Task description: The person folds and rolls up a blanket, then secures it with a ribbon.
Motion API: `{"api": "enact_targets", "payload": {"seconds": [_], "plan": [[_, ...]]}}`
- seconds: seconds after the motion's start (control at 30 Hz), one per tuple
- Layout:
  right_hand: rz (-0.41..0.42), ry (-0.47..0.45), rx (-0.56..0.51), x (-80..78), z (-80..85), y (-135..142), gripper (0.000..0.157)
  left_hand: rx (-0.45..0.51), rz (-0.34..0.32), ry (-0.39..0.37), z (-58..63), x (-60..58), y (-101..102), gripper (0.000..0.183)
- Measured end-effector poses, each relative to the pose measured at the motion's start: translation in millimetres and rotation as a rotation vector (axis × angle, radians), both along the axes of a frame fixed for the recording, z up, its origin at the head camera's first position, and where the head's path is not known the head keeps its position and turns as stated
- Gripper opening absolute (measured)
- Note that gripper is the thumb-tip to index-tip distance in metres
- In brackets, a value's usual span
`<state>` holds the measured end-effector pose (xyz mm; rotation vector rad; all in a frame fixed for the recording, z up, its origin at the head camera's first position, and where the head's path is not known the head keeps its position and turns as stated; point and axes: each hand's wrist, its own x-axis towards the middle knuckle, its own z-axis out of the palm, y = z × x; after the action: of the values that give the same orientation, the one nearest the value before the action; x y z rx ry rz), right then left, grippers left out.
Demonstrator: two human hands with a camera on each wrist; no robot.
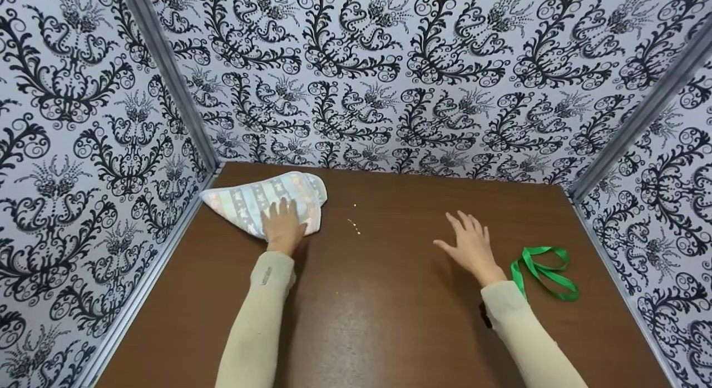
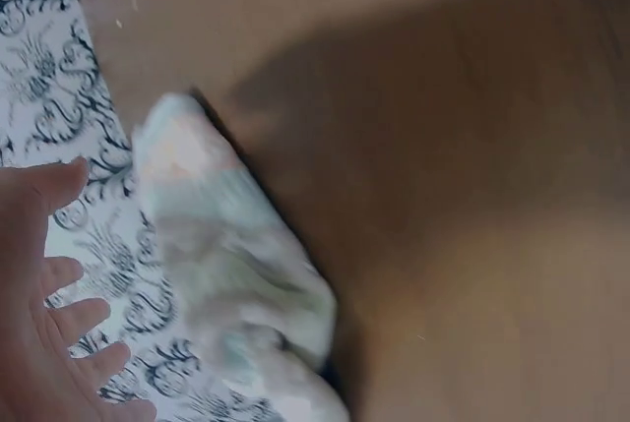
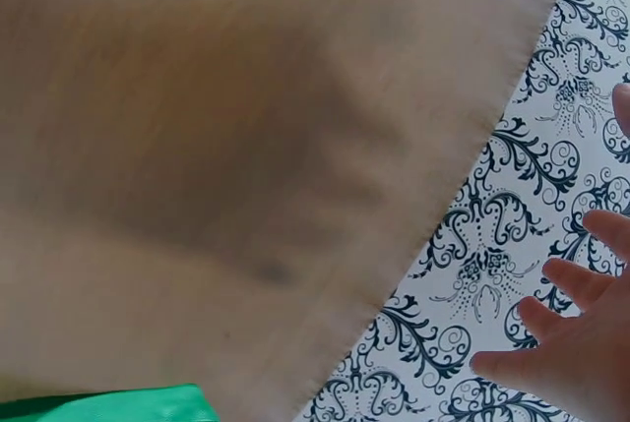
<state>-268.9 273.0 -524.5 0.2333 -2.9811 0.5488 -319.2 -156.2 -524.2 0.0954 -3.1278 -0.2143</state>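
- The left hand [image 1: 283, 227] is hiding part of the striped cloth [image 1: 250, 202] in the head view.
- The left wrist view is blurring and cropping that cloth.
- The right wrist view's bottom edge is cutting off the green ribbon [image 1: 548, 272].
- Pale specks [image 1: 359, 233] on the bench [image 1: 378, 299] are looking too small to identify.

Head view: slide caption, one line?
Left hand open over striped cloth, right hand open near green ribbon, brown table beneath.

My head camera faces forward and down over the table [image 1: 356, 332]; my wrist cameras view it nearer. Head and left wrist share the cloth [image 1: 257, 197], head and right the ribbon [image 3: 138, 405].
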Motion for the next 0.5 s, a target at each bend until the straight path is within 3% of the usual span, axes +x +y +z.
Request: {"api": "enact_targets", "payload": {"seconds": [0.27,0.5], "plan": [[0.0,0.031,-0.005,13.5,-12.6,3.5,0.076,0.137,0.06,0.034,-17.7,13.1,-27.2,0.052],[0.002,0.022,-0.015,23.7,-18.0,7.3,0.073,0.161,0.034,0.024,-25.6,21.9,-35.5,0.032]]}}
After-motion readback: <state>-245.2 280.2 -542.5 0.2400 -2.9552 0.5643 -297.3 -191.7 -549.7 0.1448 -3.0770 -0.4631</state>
